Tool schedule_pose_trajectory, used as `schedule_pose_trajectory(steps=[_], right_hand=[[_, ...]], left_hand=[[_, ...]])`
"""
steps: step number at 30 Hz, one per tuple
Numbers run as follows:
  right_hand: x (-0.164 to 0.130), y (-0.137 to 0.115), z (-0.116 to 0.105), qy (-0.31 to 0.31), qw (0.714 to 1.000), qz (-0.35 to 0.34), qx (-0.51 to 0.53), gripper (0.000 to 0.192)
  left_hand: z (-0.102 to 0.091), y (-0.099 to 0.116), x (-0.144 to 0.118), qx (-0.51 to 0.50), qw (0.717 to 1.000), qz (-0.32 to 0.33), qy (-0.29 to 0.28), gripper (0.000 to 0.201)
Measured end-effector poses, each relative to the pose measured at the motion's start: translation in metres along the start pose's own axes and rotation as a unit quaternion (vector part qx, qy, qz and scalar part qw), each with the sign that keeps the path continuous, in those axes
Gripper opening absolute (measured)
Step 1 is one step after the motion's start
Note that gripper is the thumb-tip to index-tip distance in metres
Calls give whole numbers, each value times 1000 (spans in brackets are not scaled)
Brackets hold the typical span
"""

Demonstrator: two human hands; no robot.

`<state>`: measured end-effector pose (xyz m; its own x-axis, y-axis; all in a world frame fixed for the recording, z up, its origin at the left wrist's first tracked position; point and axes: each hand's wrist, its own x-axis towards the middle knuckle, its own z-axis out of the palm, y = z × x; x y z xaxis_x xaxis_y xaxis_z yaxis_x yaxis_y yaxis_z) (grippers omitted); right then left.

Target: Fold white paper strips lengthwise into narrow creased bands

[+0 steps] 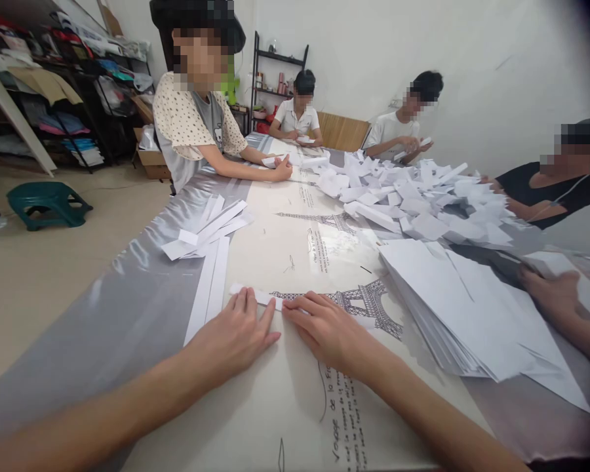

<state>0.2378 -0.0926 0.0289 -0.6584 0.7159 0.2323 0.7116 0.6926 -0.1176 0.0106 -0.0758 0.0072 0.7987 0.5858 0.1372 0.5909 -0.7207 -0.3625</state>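
Observation:
A narrow folded strip of white paper [261, 297] lies on the printed tablecloth in front of me. My left hand [243, 331] rests on it from above, fingers stretched out over its left and middle parts, thumb held apart. At the strip's right end, my right hand [332, 328] has its fingertips bunched against the paper; the thumb is mostly hidden beneath. Long white paper strips [210, 288] lie just beyond my left hand, with a loose pile of shorter strips [206, 229] behind them. To the right of my right hand is a stack of white paper sheets [452, 308].
A large heap of folded white paper pieces [398, 190] covers the table's far right. Several people sit or stand around the table handling paper; one person's hand [553, 295] is near the sheet stack. A green stool [49, 202] stands on the floor at left.

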Motion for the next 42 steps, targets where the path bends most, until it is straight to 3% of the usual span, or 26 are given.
schedule_pose_trajectory(steps=[5,8,19,22,28,32,42], right_hand=[[-4,7,-2,1,998,13,64,28],[-4,6,-4,-4,995,20,95,27],[-7,11,-16,-61,985,28,161,29],[-8,12,-16,-60,981,23,184,35],[-7,8,-10,-55,983,6,176,39],[-6,7,-5,-52,986,-4,159,39],[-8,3,4,-49,986,24,155,51]], left_hand=[[6,1,0,-85,995,-42,33,73],[7,-4,1,-103,993,-53,25,77],[-9,-57,12,-288,956,-19,-44,55],[-3,-65,16,-314,948,-47,-31,51],[20,-66,23,-292,954,-60,34,46],[25,-57,26,-236,967,-75,63,48],[28,-53,27,-226,967,-110,33,63]])
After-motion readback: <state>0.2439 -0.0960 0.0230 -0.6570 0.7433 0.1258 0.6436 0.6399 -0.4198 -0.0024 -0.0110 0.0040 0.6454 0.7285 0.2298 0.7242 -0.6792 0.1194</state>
